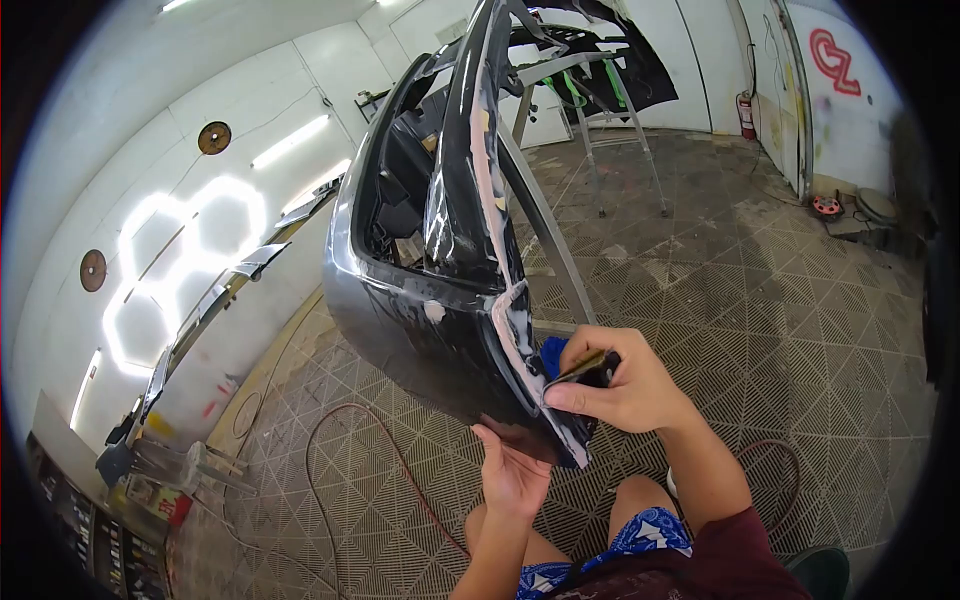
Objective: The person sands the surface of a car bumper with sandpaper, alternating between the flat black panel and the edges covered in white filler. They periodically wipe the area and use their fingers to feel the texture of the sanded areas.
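A dark grey and black car body panel [430, 330] with a window opening stands in front of me. Pinkish-white filler [487, 185] runs along its right edge, down to the bottom corner. My right hand [625, 385] pinches a folded piece of what looks like sandpaper [583, 368] between thumb and fingers, pressed at the lower part of this edge. Under the panel's bottom, my left hand [515, 483] grips the lower edge, its thumb up on the outer face and its fingers partly hidden behind it. Something blue [551, 352] shows just behind the edge by my right hand.
Metal stands [590, 140] hold another dark car part [650, 70] at the back. A reddish hose [375, 425] curves over the patterned floor [720, 300]. Along the left wall are hexagon lights [225, 215] and long trim parts. A fire extinguisher [746, 115] stands far right.
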`<action>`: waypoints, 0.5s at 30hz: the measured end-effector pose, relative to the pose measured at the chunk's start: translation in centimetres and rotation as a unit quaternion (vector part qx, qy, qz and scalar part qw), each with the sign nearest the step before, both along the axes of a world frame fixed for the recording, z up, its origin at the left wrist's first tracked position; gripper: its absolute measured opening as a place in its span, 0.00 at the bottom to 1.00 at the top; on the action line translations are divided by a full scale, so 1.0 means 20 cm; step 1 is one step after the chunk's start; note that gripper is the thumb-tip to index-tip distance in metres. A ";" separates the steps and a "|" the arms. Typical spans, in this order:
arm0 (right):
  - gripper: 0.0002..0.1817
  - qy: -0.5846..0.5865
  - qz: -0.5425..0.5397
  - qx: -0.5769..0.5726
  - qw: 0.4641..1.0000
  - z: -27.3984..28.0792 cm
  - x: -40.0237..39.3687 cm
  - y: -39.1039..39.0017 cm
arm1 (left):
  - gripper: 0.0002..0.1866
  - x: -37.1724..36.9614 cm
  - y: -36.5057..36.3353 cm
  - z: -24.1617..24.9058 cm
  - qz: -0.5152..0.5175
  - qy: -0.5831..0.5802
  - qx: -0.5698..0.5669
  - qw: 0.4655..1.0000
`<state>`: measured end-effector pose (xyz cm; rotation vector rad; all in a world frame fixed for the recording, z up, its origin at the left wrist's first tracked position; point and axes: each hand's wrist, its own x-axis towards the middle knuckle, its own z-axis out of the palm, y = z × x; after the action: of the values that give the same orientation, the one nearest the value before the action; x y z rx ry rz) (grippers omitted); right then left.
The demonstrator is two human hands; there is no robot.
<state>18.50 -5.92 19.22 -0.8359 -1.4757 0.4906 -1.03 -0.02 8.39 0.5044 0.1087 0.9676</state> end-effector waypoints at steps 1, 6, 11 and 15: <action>0.14 0.009 -0.008 0.035 0.999 0.00 -0.01 0.02 | 0.26 0.00 -0.01 0.01 0.000 -0.002 0.001 1.000; 0.16 0.093 0.002 0.008 0.996 0.05 -0.06 0.04 | 0.27 0.00 -0.03 0.06 0.015 0.014 -0.021 1.000; 0.16 0.126 0.017 0.065 0.990 -0.03 -0.07 0.08 | 0.26 0.00 -0.01 0.01 0.005 -0.015 -0.021 1.000; 0.15 0.139 -0.044 0.099 0.984 0.05 -0.11 0.08 | 0.23 0.02 -0.08 0.13 0.033 0.044 -0.011 0.998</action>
<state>16.28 -4.28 20.19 -0.6446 -1.2035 0.3710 -0.62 -1.60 11.07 0.5264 0.2146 1.0077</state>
